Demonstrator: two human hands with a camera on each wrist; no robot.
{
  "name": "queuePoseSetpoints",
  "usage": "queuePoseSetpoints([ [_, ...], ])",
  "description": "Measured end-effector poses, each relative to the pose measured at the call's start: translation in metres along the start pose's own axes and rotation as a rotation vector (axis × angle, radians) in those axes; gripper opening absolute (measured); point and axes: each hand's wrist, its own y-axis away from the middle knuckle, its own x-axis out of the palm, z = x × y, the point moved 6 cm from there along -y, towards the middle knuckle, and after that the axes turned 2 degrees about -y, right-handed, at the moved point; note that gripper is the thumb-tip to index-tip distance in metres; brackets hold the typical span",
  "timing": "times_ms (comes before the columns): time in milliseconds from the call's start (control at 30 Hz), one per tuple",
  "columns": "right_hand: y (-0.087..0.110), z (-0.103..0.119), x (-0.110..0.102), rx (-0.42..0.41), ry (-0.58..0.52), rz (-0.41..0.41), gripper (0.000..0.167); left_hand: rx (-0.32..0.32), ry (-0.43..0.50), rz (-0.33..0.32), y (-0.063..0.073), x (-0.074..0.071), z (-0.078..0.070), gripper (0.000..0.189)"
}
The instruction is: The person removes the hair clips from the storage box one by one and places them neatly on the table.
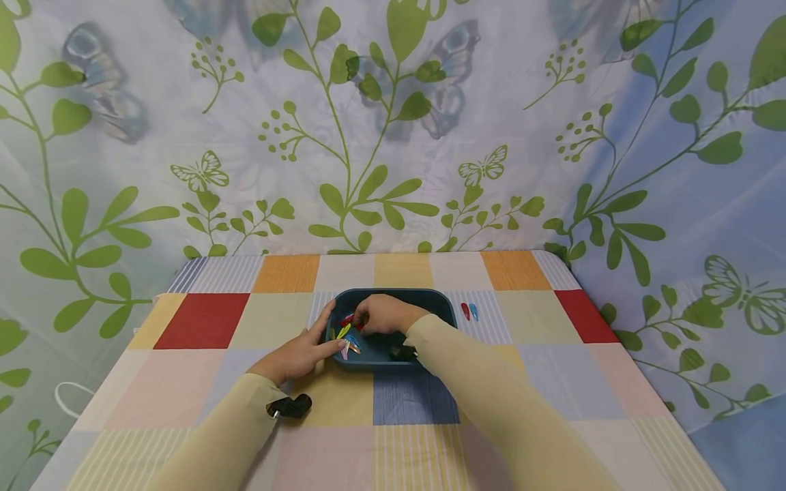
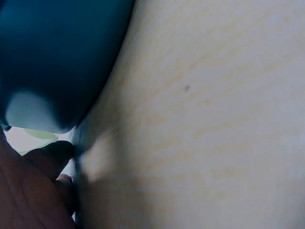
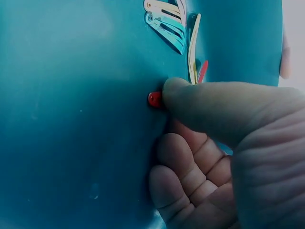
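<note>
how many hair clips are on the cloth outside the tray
2: a red clip and a blue clip, side by side right of the tray; the sleeves may hide others.

The tray (image 1: 381,366) looks like smooth plastic with a soft sheen. The hair clips (image 3: 159,26) — glossy, like painted metal — lie above it; the tablecloth (image 1: 331,457) is matt cloth.

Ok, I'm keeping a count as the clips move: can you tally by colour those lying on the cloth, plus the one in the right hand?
Red: 2, a red clip on the cloth and another red clip pinched in the right hand
Blue: 1, a blue clip on the cloth
Total: 3
</note>
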Motion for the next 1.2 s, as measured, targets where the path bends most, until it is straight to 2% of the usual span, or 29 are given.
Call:
queuePoseSetpoints([
  [400,-0.0014,-0.0001,-0.002,0.014,0.001,0.0,0.026,-0.02,-0.005,-0.003,0.0003,-0.0018,0.0004,0.089],
  [833,0.0002,-0.0023,-0.0012,0.029,0.0,0.011,0.028,0.002,-0.006,-0.011,-0.0015,-0.0005,-0.0021,0.087],
  [1200,-0.0004,-0.0028,0.0009,0.038,-0.016,-0.001,0.027,-0.013,-0.003,-0.004,0.002,0.0006,-0.0028,0.087],
])
